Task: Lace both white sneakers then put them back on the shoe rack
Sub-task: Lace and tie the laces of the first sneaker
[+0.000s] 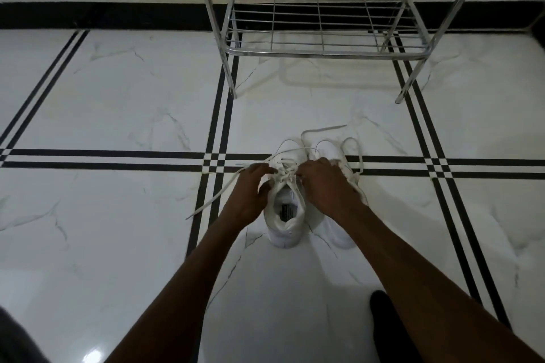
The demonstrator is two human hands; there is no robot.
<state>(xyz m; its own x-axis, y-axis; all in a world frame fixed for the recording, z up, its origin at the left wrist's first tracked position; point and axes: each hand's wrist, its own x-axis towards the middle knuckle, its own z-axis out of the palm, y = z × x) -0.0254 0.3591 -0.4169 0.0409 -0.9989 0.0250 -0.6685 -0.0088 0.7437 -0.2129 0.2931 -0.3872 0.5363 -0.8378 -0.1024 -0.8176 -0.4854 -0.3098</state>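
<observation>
Hands, left [250, 188] and right [321, 183], pinched laces [284, 171] on one sneaker [284, 215]; other sneaker [333, 153] loose, rack [324, 51] empty.

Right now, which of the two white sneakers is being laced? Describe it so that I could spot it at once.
Start at the metal shoe rack by the wall and come down the tiled floor to the two sneakers in front of it. It is the left sneaker, between the left hand and the right hand. Its opening shows a dark label, while the right sneaker lies mostly hidden under the forearm.
</observation>
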